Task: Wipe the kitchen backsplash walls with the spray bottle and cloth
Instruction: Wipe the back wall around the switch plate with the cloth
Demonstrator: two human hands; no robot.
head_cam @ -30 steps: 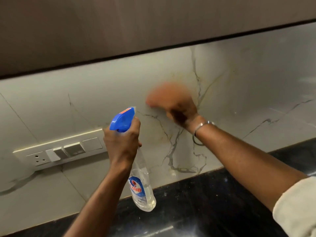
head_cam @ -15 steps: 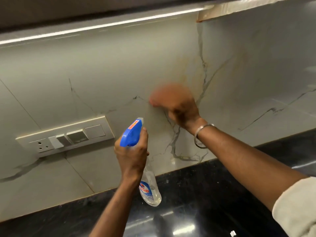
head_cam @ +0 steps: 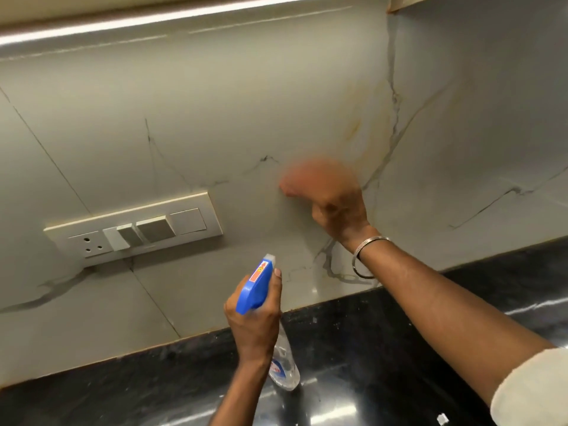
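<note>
Spray bottle (head_cam: 281,361): a clear plastic bottle with a blue trigger head, held upright over the near counter, left of the wiping hand. The body looks see-through with clear liquid in it; how full it is I cannot tell. A blue and red label sits low on it.
Left hand (head_cam: 255,321): wrapped tight around the bottle's neck, one finger up beside the blue head, nozzle aimed at the far wall.
Right hand (head_cam: 333,198): pressed on the backsplash, blurred. Its fingers are curled over an orange-pink cloth.
Cloth (head_cam: 302,176): bunched under the right hand, flat to the wall, too smeared to show its folds.
Backsplash (head_cam: 215,118): pale marble-look tiles with dark veins, meeting at a corner to the right.
Bangle (head_cam: 365,256): a thin metal ring on the right wrist.
Switch panel (head_cam: 135,230): cream plate on the wall, left of both hands, with a socket and rockers.
Counter (head_cam: 353,348): black, glossy stone along the wall's foot.
</note>
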